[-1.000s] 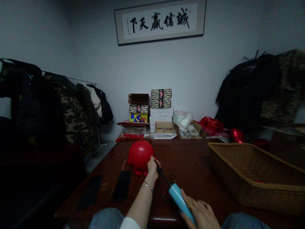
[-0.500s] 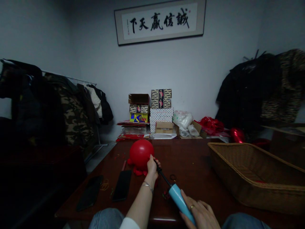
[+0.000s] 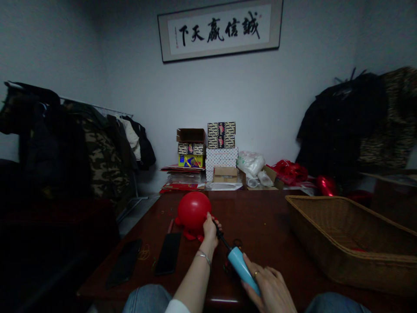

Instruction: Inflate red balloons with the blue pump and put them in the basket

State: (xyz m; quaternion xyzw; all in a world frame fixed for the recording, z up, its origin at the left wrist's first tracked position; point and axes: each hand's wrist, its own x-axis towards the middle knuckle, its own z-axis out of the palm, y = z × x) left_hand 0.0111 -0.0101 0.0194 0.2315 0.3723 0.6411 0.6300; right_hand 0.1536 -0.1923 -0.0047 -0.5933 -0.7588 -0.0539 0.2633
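A round, inflated red balloon is at the far middle of the table, with several limp red balloons under it. My left hand is closed where the balloon's neck meets the black tip of a hand pump; the neck itself is hidden by my fingers. The balloon pump has a light blue barrel and slants from the balloon down toward me. Around the barrel's near end my right hand is wrapped, a ring on one finger. A bracelet sits on my left wrist.
Two dark phones lie left of my arm, with yellow rubber bands between them. On the right stands a wicker basket. Stacked boxes and plastic bags line the wall behind the table.
My right hand and the blue barrel have moved up and left toward my left hand, so less of the black rod shows. The balloon looks about the same.
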